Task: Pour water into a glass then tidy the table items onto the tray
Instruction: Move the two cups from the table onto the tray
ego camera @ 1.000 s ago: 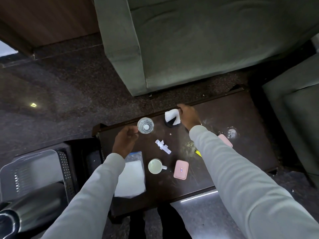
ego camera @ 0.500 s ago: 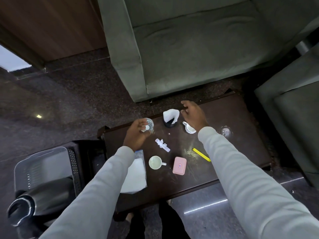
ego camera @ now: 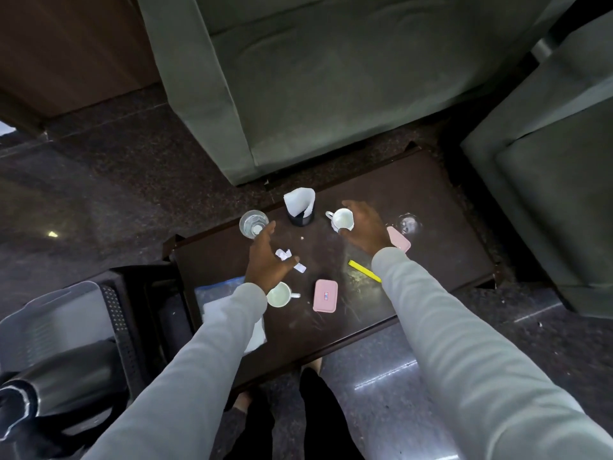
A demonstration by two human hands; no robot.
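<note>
On the dark low table point(ego camera: 441, 207) a clear glass point(ego camera: 253, 224) with water stands at the back left. My left hand point(ego camera: 269, 262) hovers just in front of it with fingers spread, holding nothing, over white paper scraps point(ego camera: 288, 257). My right hand point(ego camera: 365, 229) grips a small white cup point(ego camera: 342, 219) beside a black napkin holder point(ego camera: 300, 204). A white mug point(ego camera: 279, 294), a pink box point(ego camera: 325, 295), a yellow pen point(ego camera: 363, 270) and a second pink box point(ego camera: 400, 239) lie around. A grey tray point(ego camera: 49, 313) sits low at the left.
A clear glass object point(ego camera: 408, 224) stands right of my right hand. A plastic pack with white tissue point(ego camera: 217, 303) lies under my left sleeve. A dark jug point(ego camera: 56, 376) rests on the tray. Green sofas point(ego camera: 331, 78) border the table at the back and right.
My left hand has let go of the glass and drawn back over the paper scraps. My right hand has closed around the white cup, which is tilted.
</note>
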